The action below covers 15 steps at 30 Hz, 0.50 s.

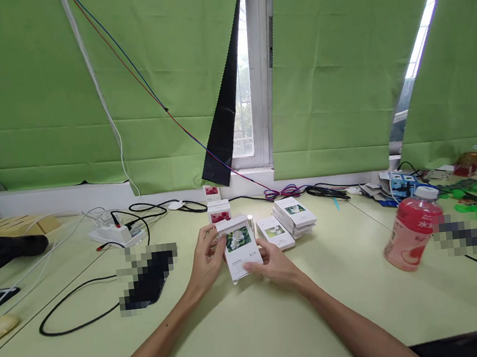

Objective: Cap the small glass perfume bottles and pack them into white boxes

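Between both hands a white box (241,252) with a white-flower picture is held tilted, its face toward the camera. My left hand (207,256) grips its left edge, thumb on the front. On the lower right side, my right hand (271,261) pinches the same box. Just beyond my right hand lies another white flower box (275,232), and beside it stands a stack of similar boxes (294,217). Behind the held box are white boxes with red pictures (218,211).
A pink drink bottle (414,231) stands at the right. To the left are a dark phone (151,278) with a looping black cable and a white power strip (116,232). Cables run along the back edge below green blinds (330,78).
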Tool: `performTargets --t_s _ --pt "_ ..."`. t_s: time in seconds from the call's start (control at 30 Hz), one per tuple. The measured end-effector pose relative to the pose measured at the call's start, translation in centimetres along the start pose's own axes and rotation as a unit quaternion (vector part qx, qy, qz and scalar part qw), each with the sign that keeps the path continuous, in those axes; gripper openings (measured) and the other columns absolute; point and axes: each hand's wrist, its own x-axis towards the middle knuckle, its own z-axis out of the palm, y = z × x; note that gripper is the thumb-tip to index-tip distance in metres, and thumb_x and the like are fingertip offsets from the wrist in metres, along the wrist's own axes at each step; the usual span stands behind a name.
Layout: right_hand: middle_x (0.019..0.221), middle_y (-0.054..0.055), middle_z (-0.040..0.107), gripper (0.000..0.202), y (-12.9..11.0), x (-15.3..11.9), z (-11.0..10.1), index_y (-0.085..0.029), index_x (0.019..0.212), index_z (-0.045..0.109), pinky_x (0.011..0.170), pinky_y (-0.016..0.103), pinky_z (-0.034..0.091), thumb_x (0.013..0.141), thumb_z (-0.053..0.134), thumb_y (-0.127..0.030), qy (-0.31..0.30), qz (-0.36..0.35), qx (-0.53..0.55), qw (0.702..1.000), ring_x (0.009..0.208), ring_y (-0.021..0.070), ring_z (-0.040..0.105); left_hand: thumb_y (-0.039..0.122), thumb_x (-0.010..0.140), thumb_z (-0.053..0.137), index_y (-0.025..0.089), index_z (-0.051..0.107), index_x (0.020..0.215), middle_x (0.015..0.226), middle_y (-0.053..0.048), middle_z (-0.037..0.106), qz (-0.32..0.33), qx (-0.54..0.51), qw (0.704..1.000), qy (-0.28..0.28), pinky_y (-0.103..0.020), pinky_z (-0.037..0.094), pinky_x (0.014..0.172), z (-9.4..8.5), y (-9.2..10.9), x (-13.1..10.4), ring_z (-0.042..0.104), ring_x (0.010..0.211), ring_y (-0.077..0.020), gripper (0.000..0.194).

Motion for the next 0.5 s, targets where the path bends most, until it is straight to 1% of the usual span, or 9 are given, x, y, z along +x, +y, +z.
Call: performTargets --t_s 0.03,0.1,0.2,0.3,0.43,0.5 --pt "0.114 0.010 0.075 0.054 0.01 0.00 0.01 -0.019 0.119 0.063 0.087 0.038 0.057 0.077 0.081 -0.048 0.002 -0.006 0.001 1.000 0.100 0.0253 0.072 0.050 0.093 0.058 0.025 0.067 0.114 0.125 -0.006 0.048 -0.001 0.001 1.000 -0.004 -0.025 0.059 0.066 -0.04 -0.11 -0.01 0.067 0.089 -0.0163 0.034" --pt "0.111 0.011 0.075 0.053 0.02 0.08 0.03 -0.018 0.117 0.064 0.089 0.041 0.056 0.079 0.079 -0.050 0.012 -0.016 -0.002 1.000 0.101 0.0270 0.072 0.049 0.094 0.058 0.025 0.068 0.114 0.128 -0.007 0.047 0.000 0.003 1.000 -0.015 -0.026 0.059 0.068 -0.13 -0.31 -0.05 0.068 0.088 -0.0161 0.034" --pt "0.105 0.012 0.075 0.051 -0.11 0.25 0.07 -0.016 0.113 0.065 0.086 0.041 0.057 0.080 0.075 -0.054 0.036 -0.022 -0.019 0.999 0.097 0.0278 0.072 0.048 0.095 0.057 0.025 0.069 0.115 0.132 -0.008 0.047 0.005 0.012 0.999 -0.048 -0.026 0.059 0.070 -0.28 -0.40 -0.15 0.067 0.095 -0.0180 0.033" --pt "0.102 0.010 0.075 0.047 -0.24 0.32 0.06 -0.016 0.110 0.067 0.082 0.038 0.057 0.083 0.072 -0.054 0.056 -0.036 -0.048 0.997 0.095 0.0275 0.071 0.047 0.097 0.054 0.025 0.071 0.114 0.136 -0.009 0.047 0.011 0.029 0.996 -0.085 -0.025 0.058 0.072 -0.41 -0.21 -0.20 0.064 0.107 -0.0220 0.033" --pt "0.100 0.008 0.075 0.042 0.09 0.34 -0.06 -0.017 0.108 0.068 0.078 0.035 0.056 0.083 0.073 -0.050 0.054 -0.047 -0.066 0.995 0.093 0.0255 0.071 0.047 0.097 0.055 0.025 0.071 0.116 0.137 -0.010 0.049 0.014 0.019 0.992 -0.121 -0.027 0.059 0.075 -0.54 -0.02 -0.08 0.061 0.115 -0.0255 0.033" --pt "0.100 0.007 0.075 0.042 0.34 0.35 -0.13 -0.018 0.111 0.068 0.077 0.034 0.057 0.082 0.074 -0.048 0.048 -0.046 -0.065 0.996 0.091 0.0242 0.071 0.047 0.097 0.054 0.025 0.071 0.116 0.136 -0.011 0.050 0.018 0.018 0.991 -0.132 -0.028 0.058 0.080 -0.62 0.00 0.03 0.059 0.119 -0.0260 0.034"
